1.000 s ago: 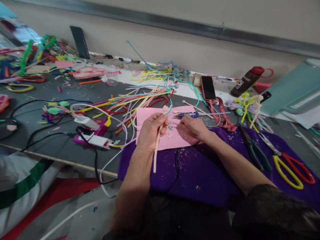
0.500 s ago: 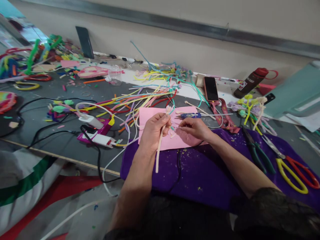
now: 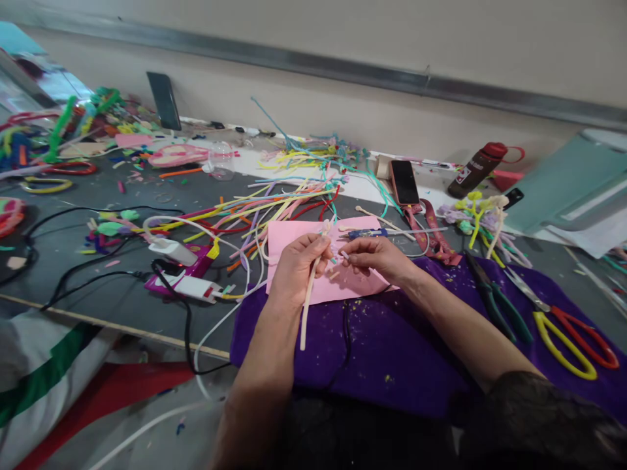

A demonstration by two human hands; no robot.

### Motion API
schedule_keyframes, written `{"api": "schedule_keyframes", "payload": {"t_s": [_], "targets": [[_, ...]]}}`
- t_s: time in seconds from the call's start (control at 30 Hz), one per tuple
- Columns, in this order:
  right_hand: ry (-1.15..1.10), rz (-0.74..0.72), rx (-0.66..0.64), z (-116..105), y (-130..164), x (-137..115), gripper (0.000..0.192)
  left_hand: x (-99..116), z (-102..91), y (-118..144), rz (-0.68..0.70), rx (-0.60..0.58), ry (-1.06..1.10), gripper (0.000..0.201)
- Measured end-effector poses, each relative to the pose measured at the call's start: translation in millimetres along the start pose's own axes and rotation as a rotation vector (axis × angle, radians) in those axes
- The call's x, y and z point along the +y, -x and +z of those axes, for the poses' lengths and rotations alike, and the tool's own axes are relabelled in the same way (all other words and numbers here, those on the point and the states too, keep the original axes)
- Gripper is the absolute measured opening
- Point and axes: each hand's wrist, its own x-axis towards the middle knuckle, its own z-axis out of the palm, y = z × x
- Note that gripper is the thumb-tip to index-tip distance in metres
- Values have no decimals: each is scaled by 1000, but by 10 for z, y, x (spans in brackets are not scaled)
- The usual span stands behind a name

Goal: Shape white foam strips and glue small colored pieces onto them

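My left hand [image 3: 301, 264] is closed on a cream pipe cleaner [image 3: 306, 313]. Its long end hangs down below my fist, and a small knobbly cream head shows above my thumb. In a pinch, my right hand [image 3: 375, 256] holds a small pale piece [image 3: 344, 255], pointed toward the left hand. The hands are a short gap apart over a pink sheet [image 3: 318, 292] with tiny pale scraps on it. Just beyond the right hand lies a blue glue gun [image 3: 367, 233] with a pale stick running out of its back.
A purple cloth [image 3: 313, 352] covers the near table edge, with green-handled pliers [image 3: 499, 300] and red-and-yellow scissors [image 3: 563, 326] at right. Loose pipe cleaners [image 3: 274, 202], a power strip [image 3: 181, 274] with cables, a phone [image 3: 404, 183] and a bottle [image 3: 477, 170] stand or lie around.
My right hand now shows a small pale piece between its fingertips, lifted from over the pink sheet. My left hand keeps its hold on the cream pipe cleaner. The view has shifted slightly.
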Motion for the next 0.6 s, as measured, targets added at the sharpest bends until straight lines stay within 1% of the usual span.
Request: {"api": "schedule_keyframes", "payload": {"t_s": [0.07, 0.17, 0.27, 0.33, 0.43, 0.53, 0.6], "targets": [[-18, -6, -5, -5, 1, -2, 26, 1, 2, -3, 1, 1, -1, 18], [4, -10, 28, -14, -10, 18, 26, 8, 3, -3, 5, 9, 0, 18], [153, -37, 97, -32, -29, 70, 22, 22, -7, 3, 19, 16, 16, 18], [329, -94, 127, -49, -38, 112, 16, 33, -20, 5, 38, 18, 41, 18], [693, -245, 156, -71, -53, 171, 13, 41, -38, 6, 60, 25, 62, 17], [1062, -394, 180, -70, -93, 234, 20, 39, -41, 7, 61, 28, 56, 18], [1230, -470, 147, -52, -131, 280, 28, 33, -37, 8, 63, 25, 58, 19]]}}
